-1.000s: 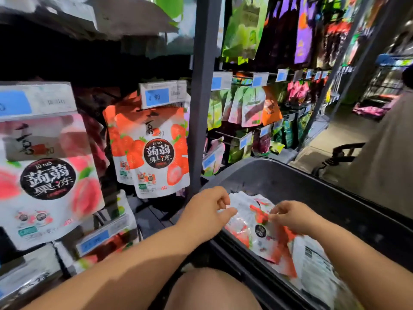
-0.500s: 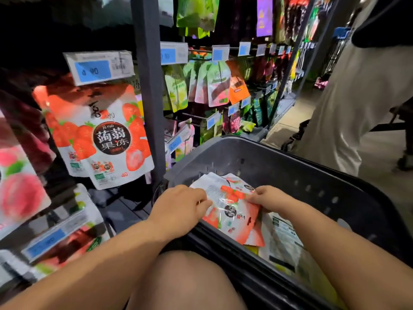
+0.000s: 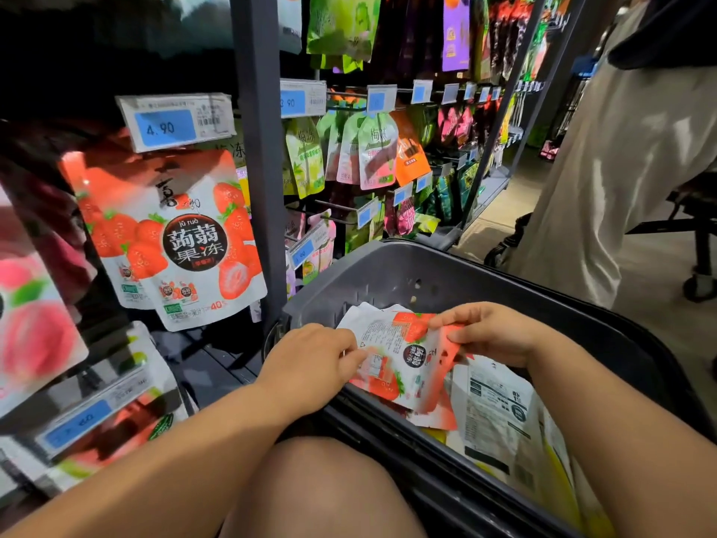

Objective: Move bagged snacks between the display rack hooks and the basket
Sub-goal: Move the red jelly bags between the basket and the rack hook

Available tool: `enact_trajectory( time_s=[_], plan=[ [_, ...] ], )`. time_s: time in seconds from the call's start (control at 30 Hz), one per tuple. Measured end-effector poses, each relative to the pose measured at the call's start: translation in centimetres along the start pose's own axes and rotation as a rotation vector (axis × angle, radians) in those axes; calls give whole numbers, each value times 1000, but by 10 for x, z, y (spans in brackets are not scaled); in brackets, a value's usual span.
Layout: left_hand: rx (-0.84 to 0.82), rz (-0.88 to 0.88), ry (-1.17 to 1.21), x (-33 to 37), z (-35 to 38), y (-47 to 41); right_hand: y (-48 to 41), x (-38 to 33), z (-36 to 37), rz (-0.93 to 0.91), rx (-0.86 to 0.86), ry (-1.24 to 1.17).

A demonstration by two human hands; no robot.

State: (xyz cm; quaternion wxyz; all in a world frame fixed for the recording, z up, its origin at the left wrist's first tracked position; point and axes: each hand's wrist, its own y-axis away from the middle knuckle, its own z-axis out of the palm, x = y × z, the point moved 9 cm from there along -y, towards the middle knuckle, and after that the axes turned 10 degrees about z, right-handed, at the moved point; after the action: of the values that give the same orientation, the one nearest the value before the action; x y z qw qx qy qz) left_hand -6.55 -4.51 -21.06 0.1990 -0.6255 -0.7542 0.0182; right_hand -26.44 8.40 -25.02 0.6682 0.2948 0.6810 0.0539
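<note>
A dark plastic basket [image 3: 485,273] sits in front of me, holding several snack bags. Over its near-left corner I hold strawberry jelly bags [image 3: 403,355], white with red fruit and a black round label. My left hand [image 3: 310,363] pinches their left edge. My right hand [image 3: 492,332] pinches the top right edge of the front bag and lifts it. On the rack to the left, matching strawberry bags [image 3: 174,242] hang from a hook under a 4.90 price tag [image 3: 174,122].
A grey upright post [image 3: 258,149] divides the rack sections. More hanging bags [image 3: 372,149] fill the hooks to the right. Peach bags [image 3: 31,328] hang at far left. A person in a pale garment [image 3: 620,168] stands right behind the basket. My knee [image 3: 322,487] is below.
The view has swung left to right and closer to the basket. My right hand has lifted the top edge of the strawberry bag; the person in the pale garment has come nearer.
</note>
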Motion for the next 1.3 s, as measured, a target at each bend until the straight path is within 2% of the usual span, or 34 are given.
enact_trajectory(
  time_s=[0.13, 0.2, 0.37, 0.53, 0.63, 0.77, 0.97, 1.13, 1.3],
  plan=[
    [3, 0, 4, -1, 0, -1, 14, -9, -3, -40, -140, -26],
    [7, -2, 7, -1, 0, -1, 17, -14, -3, -42, -127, -19],
    [9, -9, 13, -2, 0, 0, 20, -39, -13, -192, 235, 104],
    [5, -19, 22, -2, 0, 1, 29, -56, -18, -325, 407, 226],
    [10, -17, 36, -2, 0, 1, 26, -52, -23, -360, 461, 46],
    [12, -14, 36, -2, 0, 1, 13, -31, -19, -277, 504, -247],
    [33, -9, 42, -1, -2, -1, 0, -13, -3, -229, 425, -315],
    [29, -10, 72, -2, -3, -1, 1, -22, -10, -317, 500, -412],
    [-15, -48, 186, -7, -1, -4, 10, -46, 4, -364, 463, -418]
  ],
)
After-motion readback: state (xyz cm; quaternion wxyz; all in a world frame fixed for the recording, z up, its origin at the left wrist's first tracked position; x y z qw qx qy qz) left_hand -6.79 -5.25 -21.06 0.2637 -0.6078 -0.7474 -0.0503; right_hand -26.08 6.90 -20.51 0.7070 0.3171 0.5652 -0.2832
